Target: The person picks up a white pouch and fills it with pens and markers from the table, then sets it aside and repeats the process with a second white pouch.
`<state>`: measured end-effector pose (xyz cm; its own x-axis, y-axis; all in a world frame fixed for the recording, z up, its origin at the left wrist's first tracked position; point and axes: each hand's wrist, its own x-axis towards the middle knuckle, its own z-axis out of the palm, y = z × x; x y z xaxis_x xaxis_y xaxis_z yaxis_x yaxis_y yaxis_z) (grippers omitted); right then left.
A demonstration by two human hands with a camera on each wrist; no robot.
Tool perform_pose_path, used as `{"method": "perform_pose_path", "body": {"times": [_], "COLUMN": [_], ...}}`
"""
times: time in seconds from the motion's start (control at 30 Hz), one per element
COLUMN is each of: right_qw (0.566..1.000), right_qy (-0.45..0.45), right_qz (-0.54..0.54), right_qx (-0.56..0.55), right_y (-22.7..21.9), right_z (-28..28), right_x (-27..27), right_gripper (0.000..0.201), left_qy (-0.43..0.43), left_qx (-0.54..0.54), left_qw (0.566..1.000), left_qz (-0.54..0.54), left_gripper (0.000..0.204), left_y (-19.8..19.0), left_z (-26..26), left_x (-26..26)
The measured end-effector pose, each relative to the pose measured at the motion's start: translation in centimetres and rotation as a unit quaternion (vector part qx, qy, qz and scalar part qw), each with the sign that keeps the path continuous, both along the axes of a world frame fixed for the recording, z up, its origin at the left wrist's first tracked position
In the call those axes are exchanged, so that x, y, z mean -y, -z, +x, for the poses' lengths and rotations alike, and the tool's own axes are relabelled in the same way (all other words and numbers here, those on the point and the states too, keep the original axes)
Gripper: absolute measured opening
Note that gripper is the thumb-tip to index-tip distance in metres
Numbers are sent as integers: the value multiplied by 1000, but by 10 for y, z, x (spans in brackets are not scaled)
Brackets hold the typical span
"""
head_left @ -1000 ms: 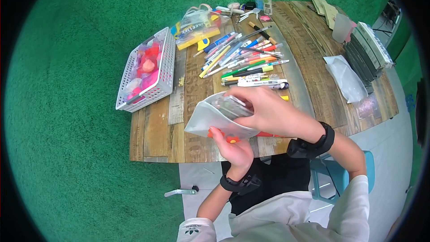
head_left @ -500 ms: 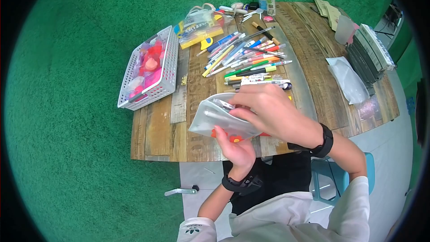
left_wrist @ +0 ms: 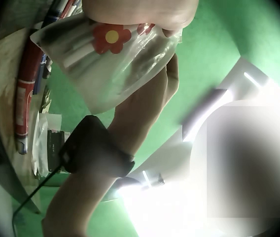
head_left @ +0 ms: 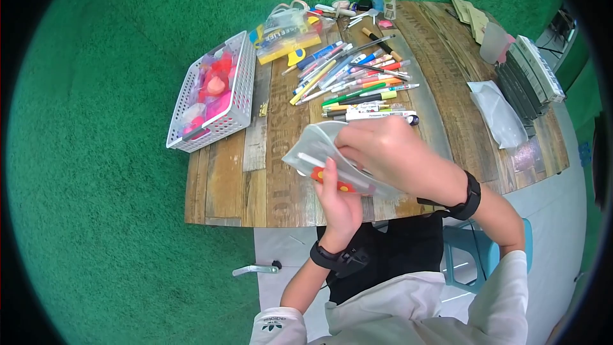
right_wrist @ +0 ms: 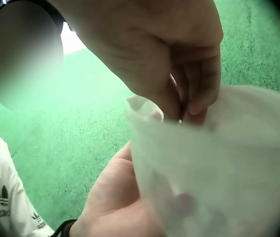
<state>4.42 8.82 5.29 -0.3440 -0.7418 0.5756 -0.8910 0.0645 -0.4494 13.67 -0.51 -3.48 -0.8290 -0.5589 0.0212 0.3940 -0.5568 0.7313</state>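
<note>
A translucent pouch (head_left: 311, 139) with red flowers is held above the table's near side, its mouth gaping upward. My left hand (head_left: 341, 209) grips it from below, thumb across the flowered front. A pale stick-like item (head_left: 311, 160) shows through the pouch wall. My right hand (head_left: 401, 156) has its curled fingers down inside the mouth; in the right wrist view its fingertips (right_wrist: 195, 106) come together just at the rim. I cannot tell whether they pinch anything. More of the flowered pouch (left_wrist: 111, 61) appears in the left wrist view.
Many pens and markers (head_left: 357, 76) lie heaped beyond the pouch. To the left is a white basket (head_left: 220, 129) of pink and red items. A clear zip bag (head_left: 287, 32) lies behind. On the right are a white sleeve (head_left: 498, 115) and upright dark boxes (head_left: 518, 89).
The pouch has shifted slightly right and up and tilted, in my left hand. My right hand's fingers have gone deeper into its mouth; the clear packet-like items seen there earlier are now hidden.
</note>
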Motion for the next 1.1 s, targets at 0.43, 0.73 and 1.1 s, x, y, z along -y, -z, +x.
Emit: {"method": "perform_pose_path", "body": {"times": [0.43, 0.73, 1.1], "right_qw": [991, 994, 972], "right_qy": [-93, -65, 19], "right_qz": [70, 87, 191], "right_qx": [-64, -20, -132], "right_y": [5, -39, 39], "right_z": [9, -44, -243], "right_x": [-6, 4, 122], "right_gripper": [17, 13, 6], "left_qy": [18, -47, -43], "left_qx": [-75, -28, 53], "left_qw": [979, 962, 934], "left_qz": [191, 266, 352], "left_gripper": [61, 53, 61], "left_y": [0, 22, 23], "left_z": [4, 18, 27], "left_x": [17, 64, 74]}}
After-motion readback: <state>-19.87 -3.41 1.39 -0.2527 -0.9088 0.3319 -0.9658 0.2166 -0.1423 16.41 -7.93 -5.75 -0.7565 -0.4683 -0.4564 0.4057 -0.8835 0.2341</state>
